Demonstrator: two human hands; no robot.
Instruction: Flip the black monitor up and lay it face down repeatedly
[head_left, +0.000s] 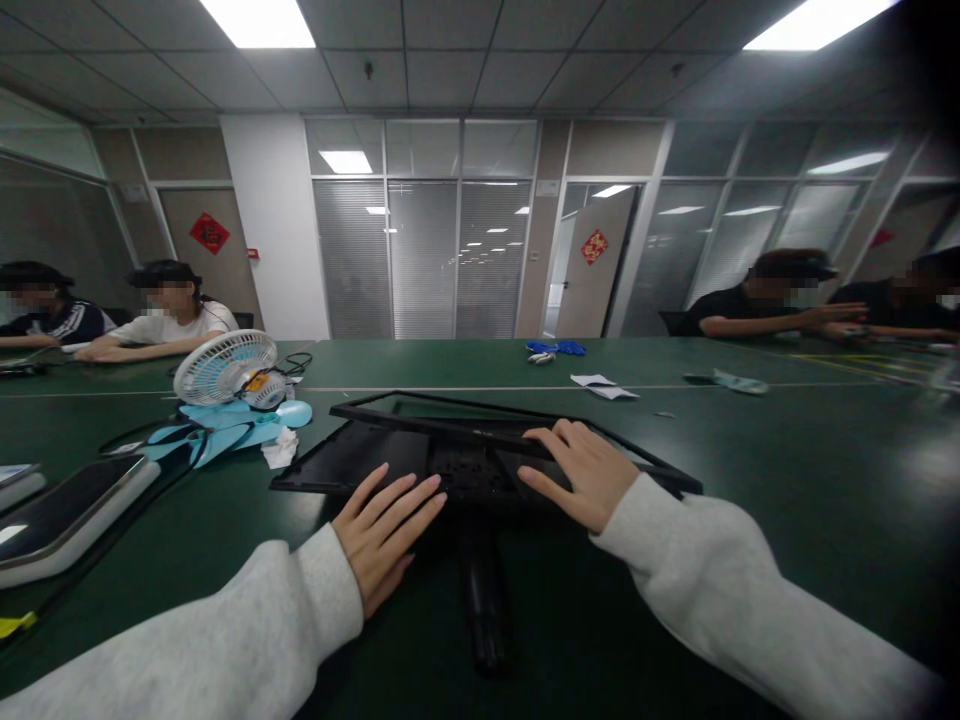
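Black plastic lies at both hands. Right hand (581, 478): fingertips on the near bar of a thin black rectangular frame (420, 425), thumb spread lower, toward the wide black panel (345, 462) beneath; cannot tell whether bar is pinched or only touched. Left hand (390, 535): holds nothing, palm down, fingers extended at the panel's near edge; contact unclear.

Frame sits askew over the panel, directly ahead of the wearer. Dark rounded post (484, 600) extends from below the panel toward the wearer.

Left, on the dark green tabletop (750, 570): crumpled white tissue (280, 449), light-blue plastic pieces (240, 428), white round-caged fan (225, 368); nearer, a black-topped pale slab-shaped device (67, 515).

Beyond the frame: folded white paper (604, 387), bright blue bundle (556, 348). Seated people at far left and far right.
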